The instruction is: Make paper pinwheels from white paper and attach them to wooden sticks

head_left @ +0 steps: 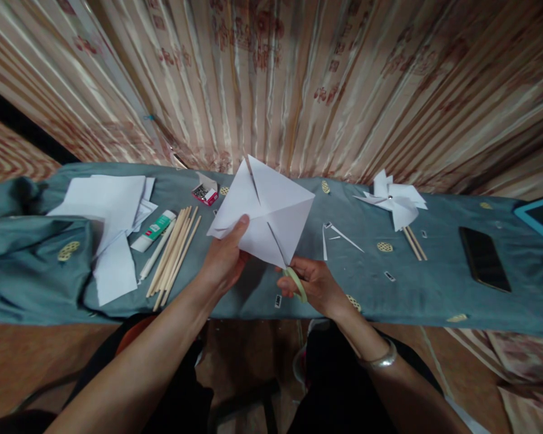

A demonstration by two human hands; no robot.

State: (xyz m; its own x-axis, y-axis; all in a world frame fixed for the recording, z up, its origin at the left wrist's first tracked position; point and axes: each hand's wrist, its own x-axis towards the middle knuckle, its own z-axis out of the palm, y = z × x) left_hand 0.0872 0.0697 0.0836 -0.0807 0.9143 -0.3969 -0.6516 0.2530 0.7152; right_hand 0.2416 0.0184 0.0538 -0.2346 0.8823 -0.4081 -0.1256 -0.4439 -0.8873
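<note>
My left hand pinches the lower left edge of a white paper square, thumb on top, and holds it up over the table. The square carries diagonal creases and cuts running in from its corners. My right hand is closed round the pale green handles of scissors, just under the square's lower corner. The blades are hidden behind the paper. A silver bangle is on my right wrist.
A blue-grey cloth covers the table. On it lie a stack of white sheets, a glue tube, wooden sticks, a small pin box, paper scraps, a finished paper pinwheel, a black phone and a blue tablet. A patterned curtain hangs behind.
</note>
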